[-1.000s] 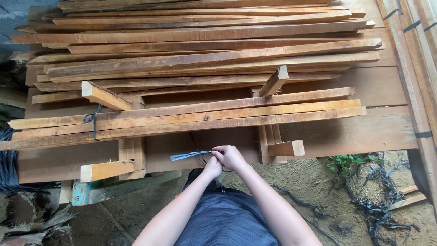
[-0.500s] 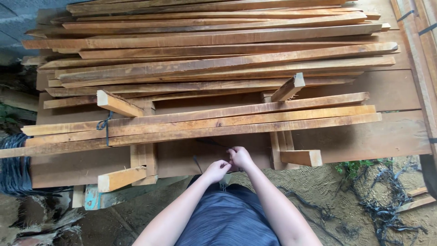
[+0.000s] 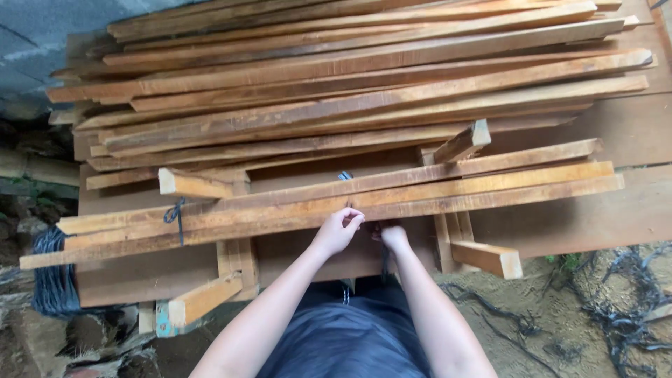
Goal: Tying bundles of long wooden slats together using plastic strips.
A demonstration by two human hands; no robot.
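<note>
A bundle of three long wooden slats (image 3: 448,187) lies across short wooden cross blocks (image 3: 192,185) on a board table (image 3: 602,224). My left hand (image 3: 338,231) pinches at the front edge of the bundle near its middle. My right hand (image 3: 394,238) is just beside it, tucked under the front slat. A thin dark blue strap (image 3: 344,176) shows over the far side of the bundle, and its end hangs down below my right hand. Another dark strap tie (image 3: 175,212) wraps the bundle's left part.
A big pile of loose slats (image 3: 350,77) fills the back of the table. A coil of black strapping (image 3: 49,280) sits at the left. Strap scraps (image 3: 623,308) litter the sandy ground at the right. A wooden block (image 3: 486,257) juts out near my right arm.
Both hands rose from below the table edge to the bundle's front edge. The strap's loose end, held out to the left before, now reaches over the bundle. The view shifted right.
</note>
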